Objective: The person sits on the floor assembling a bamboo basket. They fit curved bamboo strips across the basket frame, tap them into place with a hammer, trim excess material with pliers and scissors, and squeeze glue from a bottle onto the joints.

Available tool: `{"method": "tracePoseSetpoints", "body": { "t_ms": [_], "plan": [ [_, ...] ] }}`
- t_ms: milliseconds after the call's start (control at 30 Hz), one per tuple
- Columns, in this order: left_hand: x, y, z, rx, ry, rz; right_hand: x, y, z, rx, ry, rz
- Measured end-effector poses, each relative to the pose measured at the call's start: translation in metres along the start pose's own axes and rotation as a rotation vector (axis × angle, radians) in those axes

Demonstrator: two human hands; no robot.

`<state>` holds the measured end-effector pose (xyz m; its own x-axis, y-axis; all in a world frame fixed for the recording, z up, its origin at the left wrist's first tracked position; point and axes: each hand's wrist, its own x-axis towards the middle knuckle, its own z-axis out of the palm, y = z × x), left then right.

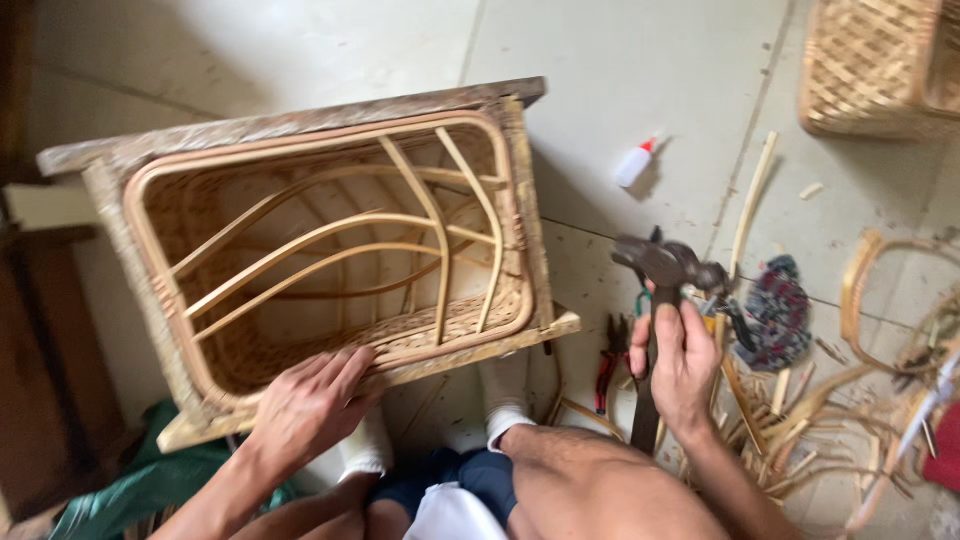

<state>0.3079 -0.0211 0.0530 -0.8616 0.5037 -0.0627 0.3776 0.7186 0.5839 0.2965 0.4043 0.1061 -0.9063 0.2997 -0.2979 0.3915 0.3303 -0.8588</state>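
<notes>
Left hand (310,405) lies flat, fingers spread, on the near rim of the cane basket (330,255), which sits tipped on its side on the floor with its opening facing up at the camera. Right hand (683,365) is wrapped tight round the handle of a hammer (660,300), head raised just right of the basket's corner. The risk, as I read it: those left fingers rest right on the rim, so a stray blow could catch them. A hard strike could also crack the thin curved ribs. Red-handled pliers (610,365) and loose cane strips (800,410) lie beside the knees, easy to knock.
</notes>
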Motion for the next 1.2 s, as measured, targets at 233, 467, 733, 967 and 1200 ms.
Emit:
{"method": "tracePoseSetpoints", "body": {
  "t_ms": [233, 467, 733, 967, 1200],
  "plan": [
    [0.012, 0.01, 0.005, 0.007, 0.069, 0.055, -0.054, 0.083, -0.014, -0.19, 0.158, 0.006],
    [0.028, 0.028, 0.016, -0.008, 0.04, -0.079, -0.034, 0.053, 0.009, 0.033, -0.143, -0.809],
    [0.028, 0.027, 0.016, -0.032, 0.086, -0.049, 0.003, 0.011, 0.019, -0.388, -0.352, -0.682],
    [0.032, 0.025, 0.015, -0.048, 0.075, -0.035, -0.003, -0.001, 0.024, -0.388, -0.291, -0.804],
    [0.033, 0.028, 0.016, -0.023, 0.088, -0.051, -0.005, 0.037, 0.027, -0.514, -0.387, -0.422]
  ]
}}
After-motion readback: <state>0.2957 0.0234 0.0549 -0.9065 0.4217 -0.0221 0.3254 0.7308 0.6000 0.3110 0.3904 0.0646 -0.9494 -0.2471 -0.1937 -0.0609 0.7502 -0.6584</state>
